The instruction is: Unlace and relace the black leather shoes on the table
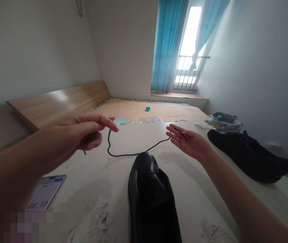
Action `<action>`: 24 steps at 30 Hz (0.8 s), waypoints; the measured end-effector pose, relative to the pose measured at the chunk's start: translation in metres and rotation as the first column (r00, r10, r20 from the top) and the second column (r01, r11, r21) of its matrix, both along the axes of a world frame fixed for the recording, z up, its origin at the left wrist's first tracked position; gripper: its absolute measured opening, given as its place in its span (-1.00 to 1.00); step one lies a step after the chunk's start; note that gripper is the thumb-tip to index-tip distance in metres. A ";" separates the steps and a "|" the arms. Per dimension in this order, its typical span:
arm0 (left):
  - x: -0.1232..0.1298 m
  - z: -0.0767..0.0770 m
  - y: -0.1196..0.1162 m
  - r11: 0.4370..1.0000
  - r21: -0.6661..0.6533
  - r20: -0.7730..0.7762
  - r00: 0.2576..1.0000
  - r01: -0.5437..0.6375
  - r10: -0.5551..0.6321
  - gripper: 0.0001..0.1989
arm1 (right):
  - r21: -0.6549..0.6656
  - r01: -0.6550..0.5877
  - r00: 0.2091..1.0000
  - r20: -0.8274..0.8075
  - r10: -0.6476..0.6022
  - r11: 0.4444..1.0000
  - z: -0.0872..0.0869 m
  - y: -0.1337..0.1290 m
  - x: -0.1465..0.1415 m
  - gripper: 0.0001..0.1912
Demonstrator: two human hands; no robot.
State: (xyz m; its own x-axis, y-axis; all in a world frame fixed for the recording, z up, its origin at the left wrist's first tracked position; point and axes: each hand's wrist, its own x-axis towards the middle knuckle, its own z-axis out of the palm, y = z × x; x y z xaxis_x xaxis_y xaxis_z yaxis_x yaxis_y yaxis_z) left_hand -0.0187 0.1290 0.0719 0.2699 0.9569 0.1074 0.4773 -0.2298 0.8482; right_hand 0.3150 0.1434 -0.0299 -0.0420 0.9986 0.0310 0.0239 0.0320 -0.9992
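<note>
A black leather shoe [147, 189] stands on the white table in front of me, its heel nearest the table's far side. Beyond it a thin dark shoelace [126, 155] sags in a loop between my hands. My left hand [83, 133] has its index finger stretched and its other fingers curled, closed around the lace; a loose end hangs below it. Palm up on the other side, my right hand [186, 140] holds the lace between nearly straight fingers, with the tip lying over the palm. Neither hand touches the shoe.
A second black shoe [250, 157] lies at the right, beside a clear plastic bag [225, 123] of items. Under my left forearm is a phone [47, 192] showing a timer. Past the table's far edge lies a wooden bed board [133, 108] with a small teal item [147, 109].
</note>
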 end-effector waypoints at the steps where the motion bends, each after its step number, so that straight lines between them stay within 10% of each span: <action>1: 0.008 -0.003 -0.004 0.999 -0.016 0.005 0.999 0.048 -0.047 -0.72 | 0.008 -0.036 0.999 0.024 0.036 0.999 0.003 -0.003 -0.004 -0.64; 10: 0.067 -0.060 -0.027 0.843 0.112 -0.481 0.770 0.527 -0.418 -0.71 | -0.058 -0.188 0.846 0.497 0.192 0.980 -0.005 -0.010 -0.026 -0.77; 24: 0.085 -0.084 -0.031 0.924 0.065 -0.422 0.849 0.377 -0.317 -0.80 | -0.314 -0.494 0.725 0.366 0.584 0.811 0.008 -0.023 -0.028 -0.61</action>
